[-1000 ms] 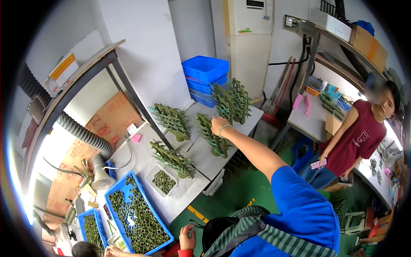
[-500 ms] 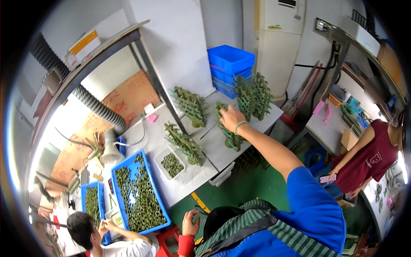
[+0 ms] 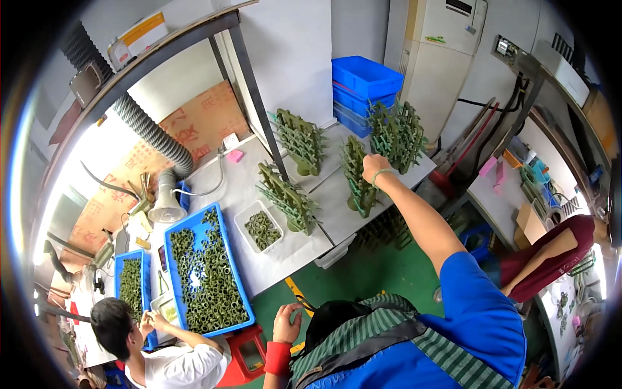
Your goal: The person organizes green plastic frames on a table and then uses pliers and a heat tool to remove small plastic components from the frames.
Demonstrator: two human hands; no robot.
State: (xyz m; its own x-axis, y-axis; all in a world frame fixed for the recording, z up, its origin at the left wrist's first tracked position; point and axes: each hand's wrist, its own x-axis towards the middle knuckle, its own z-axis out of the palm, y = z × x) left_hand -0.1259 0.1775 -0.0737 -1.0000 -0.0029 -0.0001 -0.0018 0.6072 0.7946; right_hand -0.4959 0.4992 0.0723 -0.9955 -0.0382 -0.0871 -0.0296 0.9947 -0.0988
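Note:
My right hand (image 3: 376,167) is stretched out over the table, fingers closed against the upper right side of a green tree-like rack (image 3: 357,178). Its fingertips are partly hidden, so anything small between them cannot be made out. The rack stands upright on a round base, with many short prongs. Close to my body, my left hand (image 3: 286,323), above a red wristband, has loosely bent fingers, thumb apart, and nothing visible in it. Similar racks stand around: one behind on the left (image 3: 303,142), one nearer (image 3: 288,201), and others at the right (image 3: 402,139).
A white tub (image 3: 280,235) and blue trays (image 3: 227,259) hold small dark green rings. Blue crates (image 3: 368,78) are stacked at the back. A person in white (image 3: 184,363) works at the left; another in dark red (image 3: 564,249) bends at the right. A shelf post (image 3: 253,84) rises from the table.
My right hand has shifted to the right side of the rack, and its fingers are more closed. The person in dark red has bent down. The view has also shifted slightly.

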